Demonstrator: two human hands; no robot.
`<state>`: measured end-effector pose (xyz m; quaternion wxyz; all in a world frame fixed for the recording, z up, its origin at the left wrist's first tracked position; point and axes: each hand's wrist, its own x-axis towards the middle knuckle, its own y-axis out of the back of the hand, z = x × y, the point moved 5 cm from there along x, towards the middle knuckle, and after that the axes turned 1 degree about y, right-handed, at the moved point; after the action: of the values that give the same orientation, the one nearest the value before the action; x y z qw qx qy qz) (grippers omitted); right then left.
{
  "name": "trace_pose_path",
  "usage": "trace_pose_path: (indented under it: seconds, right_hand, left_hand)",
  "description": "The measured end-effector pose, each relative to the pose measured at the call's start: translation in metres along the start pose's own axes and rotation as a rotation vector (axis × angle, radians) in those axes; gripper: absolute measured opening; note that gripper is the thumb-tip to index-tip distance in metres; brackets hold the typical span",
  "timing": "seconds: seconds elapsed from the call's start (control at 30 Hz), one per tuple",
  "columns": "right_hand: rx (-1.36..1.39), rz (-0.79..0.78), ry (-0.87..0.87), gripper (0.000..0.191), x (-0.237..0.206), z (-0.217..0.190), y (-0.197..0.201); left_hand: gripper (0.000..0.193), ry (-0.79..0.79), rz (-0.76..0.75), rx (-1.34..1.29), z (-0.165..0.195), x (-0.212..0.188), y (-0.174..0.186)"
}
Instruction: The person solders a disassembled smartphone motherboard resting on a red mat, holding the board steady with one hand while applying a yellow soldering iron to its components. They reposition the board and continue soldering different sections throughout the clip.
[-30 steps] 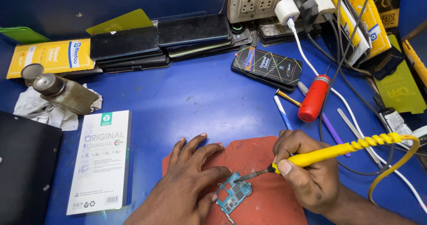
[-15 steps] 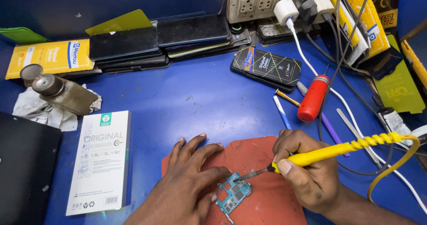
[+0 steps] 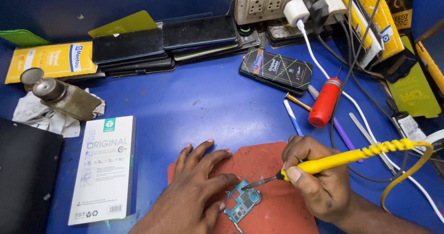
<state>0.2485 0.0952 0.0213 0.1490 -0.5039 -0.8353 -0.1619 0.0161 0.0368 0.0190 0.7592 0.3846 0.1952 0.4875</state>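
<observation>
A small blue-green circuit board (image 3: 241,205) lies on a red mat (image 3: 273,201) at the near edge of a blue table (image 3: 203,109). My left hand (image 3: 196,187) rests flat on the mat, with its fingers pressing the board's left side. My right hand (image 3: 317,181) grips a yellow-handled soldering iron (image 3: 342,157), and the iron's metal tip touches the top of the board. The iron's yellow cord curls off to the right.
A white flat box (image 3: 105,167) lies at the left, with a metal bottle (image 3: 64,97) on crumpled tissue behind it. Several phones (image 3: 162,46) are stacked at the back, beside a power strip (image 3: 277,0) with plugs. A red-handled screwdriver (image 3: 323,102) and thin tools lie to the right.
</observation>
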Motion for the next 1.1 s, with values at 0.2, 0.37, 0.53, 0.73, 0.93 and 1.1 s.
trace_pose_path:
  seconds: [0.2, 0.37, 0.53, 0.73, 0.93, 1.1]
  right_hand:
    - [-0.002, -0.002, -0.005, 0.005, 0.0, -0.0002, 0.0002]
    - [-0.011, 0.007, 0.001, 0.004, 0.0003, -0.0009, 0.0011]
    - [-0.02, 0.01, 0.004, 0.005, 0.0008, -0.0014, 0.0007]
    - [-0.009, 0.01, -0.001, 0.005, 0.001, -0.0012, 0.0002]
    - [-0.02, 0.005, 0.006, 0.005, 0.0016, -0.0022, 0.0007]
    - [-0.018, 0.008, -0.004, 0.005, 0.0013, -0.0019, 0.0008]
  left_hand:
    - [0.043, 0.004, -0.001, 0.002, 0.0, -0.0004, 0.0002]
    - [0.044, 0.001, -0.004, 0.006, -0.0001, -0.0002, 0.0]
    - [0.043, 0.004, -0.004, 0.002, -0.0002, -0.0007, -0.0001]
    - [0.043, -0.004, 0.0, -0.007, 0.0003, -0.0007, 0.0003]
    - [0.044, -0.009, 0.007, -0.001, 0.0007, -0.0009, 0.0013]
    - [0.045, -0.006, 0.021, 0.014, 0.0026, -0.0022, 0.0021]
